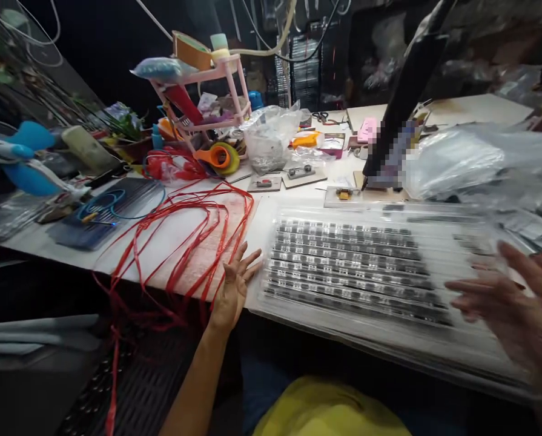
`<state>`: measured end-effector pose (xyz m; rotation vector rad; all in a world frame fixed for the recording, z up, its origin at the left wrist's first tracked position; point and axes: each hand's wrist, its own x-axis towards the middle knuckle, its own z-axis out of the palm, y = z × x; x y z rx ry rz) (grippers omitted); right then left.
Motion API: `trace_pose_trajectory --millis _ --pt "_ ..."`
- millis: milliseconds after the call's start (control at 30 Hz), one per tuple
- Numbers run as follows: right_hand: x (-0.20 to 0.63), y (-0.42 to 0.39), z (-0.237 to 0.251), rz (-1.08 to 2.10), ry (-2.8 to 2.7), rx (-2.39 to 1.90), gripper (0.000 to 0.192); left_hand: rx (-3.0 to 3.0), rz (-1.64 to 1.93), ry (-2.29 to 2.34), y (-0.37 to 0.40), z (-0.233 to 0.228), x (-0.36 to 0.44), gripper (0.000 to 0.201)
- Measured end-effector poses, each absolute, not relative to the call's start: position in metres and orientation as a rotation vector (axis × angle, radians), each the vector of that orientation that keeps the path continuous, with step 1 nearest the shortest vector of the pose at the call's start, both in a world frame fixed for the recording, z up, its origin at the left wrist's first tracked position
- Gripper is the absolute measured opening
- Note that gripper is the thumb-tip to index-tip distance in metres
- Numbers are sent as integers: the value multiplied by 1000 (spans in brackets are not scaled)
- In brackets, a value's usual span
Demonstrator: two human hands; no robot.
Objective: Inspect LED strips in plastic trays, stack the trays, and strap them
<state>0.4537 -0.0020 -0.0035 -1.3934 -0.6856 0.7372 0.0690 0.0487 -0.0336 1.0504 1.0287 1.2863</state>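
Tray [366, 272] of small parts looks light, flexible, spill-prone; support both short ends. Your left hand [234, 284] and right hand [511, 303] have fingers spread, gripping nothing.

Clear tray [434, 339] — dark rows; red cord [193, 224]; pink rack [216, 91]

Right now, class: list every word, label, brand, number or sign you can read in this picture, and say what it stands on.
None can be read.
Dark panel: its lower part is pixelated, so nothing legible.
Clear tray between the left hand and right hand: rows of small dark parts, any marks too small and blurred.
Pink item: no readable print.
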Motion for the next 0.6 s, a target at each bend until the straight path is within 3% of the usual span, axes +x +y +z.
trace_pose_trajectory --millis 133,300,367,467,600 --pt "438 23 7 989 -642 -1490 86 1155 1224 1121 46 -36 67 68" --pt "455 35 5 1052 -801 -1694 89 1518 999 1316 51 -39 69 54" --pt "462 37 2 885 -1120 -1859 80 1707 979 1365 55 -41 71 51" --pt "470 42 -8 390 -1537 -2103 59 1893 883 1418 62 -40 72 50" --pt "470 51 -27 5 -1832 -2019 51 1988 723 1449 70 -39 73 53"
